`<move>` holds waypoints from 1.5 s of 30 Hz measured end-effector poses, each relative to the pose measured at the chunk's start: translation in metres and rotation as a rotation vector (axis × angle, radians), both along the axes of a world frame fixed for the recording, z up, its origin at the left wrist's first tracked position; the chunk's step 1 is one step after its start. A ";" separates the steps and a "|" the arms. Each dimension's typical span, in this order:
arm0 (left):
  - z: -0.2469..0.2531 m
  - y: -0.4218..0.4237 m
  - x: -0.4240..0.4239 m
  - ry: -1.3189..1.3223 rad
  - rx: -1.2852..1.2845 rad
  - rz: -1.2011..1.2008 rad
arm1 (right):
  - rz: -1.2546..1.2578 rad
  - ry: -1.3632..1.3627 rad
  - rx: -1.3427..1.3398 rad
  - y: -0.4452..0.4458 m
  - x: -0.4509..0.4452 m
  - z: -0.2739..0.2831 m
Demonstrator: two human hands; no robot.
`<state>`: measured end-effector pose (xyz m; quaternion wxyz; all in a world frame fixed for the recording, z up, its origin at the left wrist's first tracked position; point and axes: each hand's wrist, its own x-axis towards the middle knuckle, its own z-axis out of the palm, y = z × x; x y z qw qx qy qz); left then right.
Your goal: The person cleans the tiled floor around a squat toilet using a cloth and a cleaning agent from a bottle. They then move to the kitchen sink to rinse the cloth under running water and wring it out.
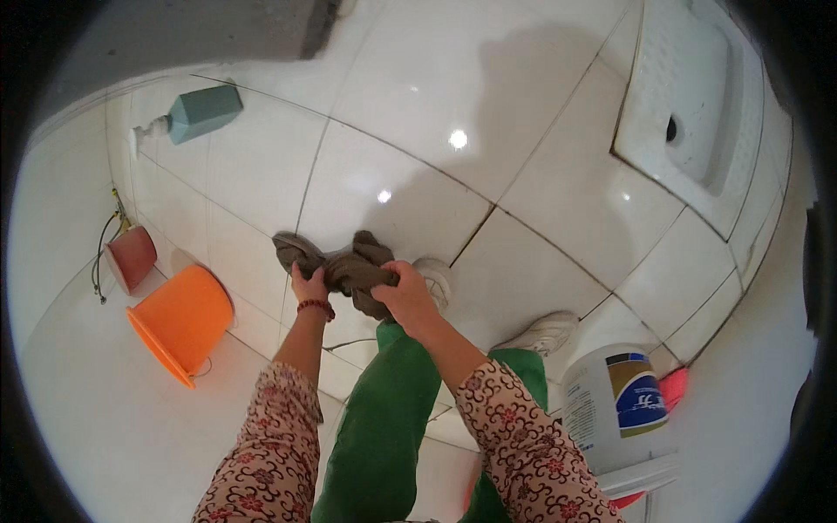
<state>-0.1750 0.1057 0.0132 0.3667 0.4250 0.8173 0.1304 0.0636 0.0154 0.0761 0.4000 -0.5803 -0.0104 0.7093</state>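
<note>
A bunched dark brown cloth (350, 269) hangs between my two hands above the tiled floor. My left hand (308, 286) grips its left part, with a red bead bracelet (316, 308) at the wrist. Folds near the cloth's right end are pinched in my right hand (407, 295). The cloth's lower end hangs in front of my shoe and my green trouser leg (386, 405). Some of its folds hide parts of my fingers.
A white squat toilet (703, 111) is set into the floor at right. Leftward are an orange bucket (186, 323), a reddish bucket (134, 258) and a teal pump bottle (206, 112). A large white pail (588, 399) with a printed label stands by my right leg.
</note>
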 end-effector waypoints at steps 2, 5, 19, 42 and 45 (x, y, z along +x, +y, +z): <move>-0.024 0.001 -0.001 0.191 -0.045 -0.118 | -0.044 0.030 -0.089 -0.001 0.010 -0.002; -0.032 -0.002 0.090 0.243 0.133 -0.411 | -0.322 0.119 -0.128 -0.049 0.048 -0.023; 0.048 -0.118 0.434 -0.551 0.313 -0.850 | -1.069 -0.527 -0.035 -0.168 0.253 0.041; 0.047 -0.062 0.534 -0.568 0.568 -1.047 | -0.923 -1.181 -0.008 -0.128 0.352 -0.012; 0.056 -0.073 0.472 -0.622 0.344 -0.986 | -0.972 -1.005 -0.094 -0.153 0.300 -0.003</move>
